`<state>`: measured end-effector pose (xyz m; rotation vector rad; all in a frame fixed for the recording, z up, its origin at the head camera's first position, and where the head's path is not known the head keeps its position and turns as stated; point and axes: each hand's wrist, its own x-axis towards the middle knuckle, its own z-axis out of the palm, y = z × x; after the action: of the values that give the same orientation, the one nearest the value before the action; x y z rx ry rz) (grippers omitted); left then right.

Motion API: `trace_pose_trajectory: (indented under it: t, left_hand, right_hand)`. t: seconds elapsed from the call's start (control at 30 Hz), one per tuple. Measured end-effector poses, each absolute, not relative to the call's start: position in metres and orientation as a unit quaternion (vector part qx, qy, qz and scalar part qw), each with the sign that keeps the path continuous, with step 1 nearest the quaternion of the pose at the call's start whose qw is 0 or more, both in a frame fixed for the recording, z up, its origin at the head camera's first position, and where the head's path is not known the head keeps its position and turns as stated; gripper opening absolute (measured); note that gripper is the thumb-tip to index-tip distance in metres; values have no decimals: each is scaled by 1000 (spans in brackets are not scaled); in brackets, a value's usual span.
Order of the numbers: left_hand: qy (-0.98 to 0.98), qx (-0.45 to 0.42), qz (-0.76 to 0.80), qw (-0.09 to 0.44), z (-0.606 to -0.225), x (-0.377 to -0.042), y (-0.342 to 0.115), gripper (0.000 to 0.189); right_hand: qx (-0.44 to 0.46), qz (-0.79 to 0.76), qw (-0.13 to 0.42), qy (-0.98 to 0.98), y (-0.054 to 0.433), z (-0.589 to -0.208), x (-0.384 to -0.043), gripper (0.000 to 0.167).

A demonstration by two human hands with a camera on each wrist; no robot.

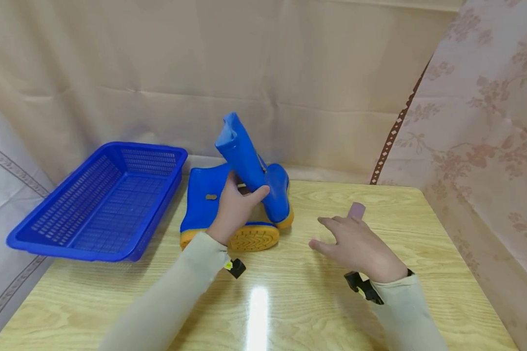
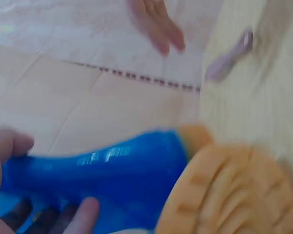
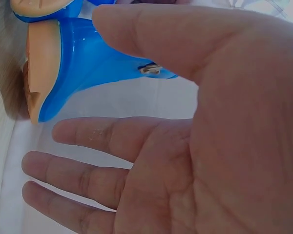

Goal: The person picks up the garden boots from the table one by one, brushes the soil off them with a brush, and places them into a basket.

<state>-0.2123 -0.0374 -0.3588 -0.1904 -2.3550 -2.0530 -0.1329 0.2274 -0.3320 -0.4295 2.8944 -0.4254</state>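
Observation:
Two blue rain boots with yellow soles are at the middle of the table in the head view. One rain boot (image 1: 247, 155) leans with its opening up and to the left; my left hand (image 1: 234, 209) grips its shaft, thumb on one side and fingers on the other. Behind that hand the other rain boot (image 1: 201, 195) lies on its side, its treaded sole (image 1: 254, 238) facing me. My right hand (image 1: 355, 246) is held over the table to the right, fingers apart and holding nothing. Just beyond it lies a slim purple object (image 2: 229, 59), partly hidden by the hand in the head view.
A blue plastic basket (image 1: 160, 214) with mesh walls stands on the left of the wood-grain table (image 1: 298, 302). Beige cloth (image 1: 325, 97) hangs behind the table, and a floral cloth (image 1: 500, 161) hangs along the right side.

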Motion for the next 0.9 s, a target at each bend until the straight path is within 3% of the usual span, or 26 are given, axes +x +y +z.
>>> trace_pose_trajectory:
  t: [0.3, 0.4, 0.67, 0.77, 0.9]
  left_hand:
    - [-784, -98, -613, 26, -348, -224, -25, 29]
    - [-812, -134, -567, 37, -337, -231, -22, 26]
    - [-823, -209, -509, 141, -318, -250, -27, 22]
    - [-831, -210, -504, 110, -321, -253, -32, 21]
    - [-840, -191, -507, 37, -332, -256, -47, 36]
  right_hand:
    - [-147, -146, 90, 974, 233, -331, -132, 72]
    - [-145, -144, 88, 975, 234, -331, -133, 72]
    - [-142, -142, 90, 975, 234, -331, -136, 71]
    - [-136, -142, 98, 976, 235, -330, -137, 70]
    - [-132, -144, 112, 974, 235, -330, -139, 72]
